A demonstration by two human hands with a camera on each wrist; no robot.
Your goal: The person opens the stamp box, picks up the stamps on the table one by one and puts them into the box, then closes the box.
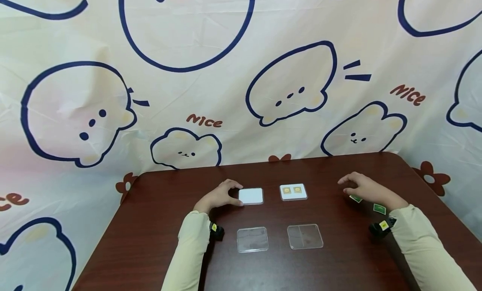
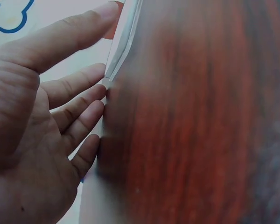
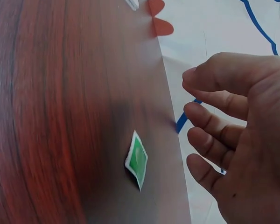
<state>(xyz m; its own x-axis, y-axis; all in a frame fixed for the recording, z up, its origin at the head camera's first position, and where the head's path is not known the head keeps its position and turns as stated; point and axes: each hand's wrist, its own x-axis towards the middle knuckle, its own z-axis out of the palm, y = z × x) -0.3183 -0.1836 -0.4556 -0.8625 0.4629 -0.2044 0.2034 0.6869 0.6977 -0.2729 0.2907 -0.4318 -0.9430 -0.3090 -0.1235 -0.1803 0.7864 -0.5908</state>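
Observation:
On the left side of the table, my left hand (image 1: pixel 220 195) holds a flat white case (image 1: pixel 251 196) by its left edge, thumb at the near corner and a finger at the far one. The case also shows in the left wrist view, at the fingertips of the left hand (image 2: pixel 46 107). My right hand (image 1: pixel 365 188) hovers above the right part of the table, fingers loosely bent, nothing visible in them. Below it lies a small green white-edged packet (image 1: pixel 355 198), partly covered by the hand. Another green packet (image 1: pixel 379 208) lies near the right wrist.
A second white case (image 1: pixel 293 197) with two small gold squares (image 1: pixel 287 190) lies right of the first. Nearer to me are two clear plastic lids, a left lid (image 1: pixel 252 245) and a right lid (image 1: pixel 305 243). A printed curtain (image 1: pixel 233 98) hangs behind the dark wooden table (image 1: pixel 150 241).

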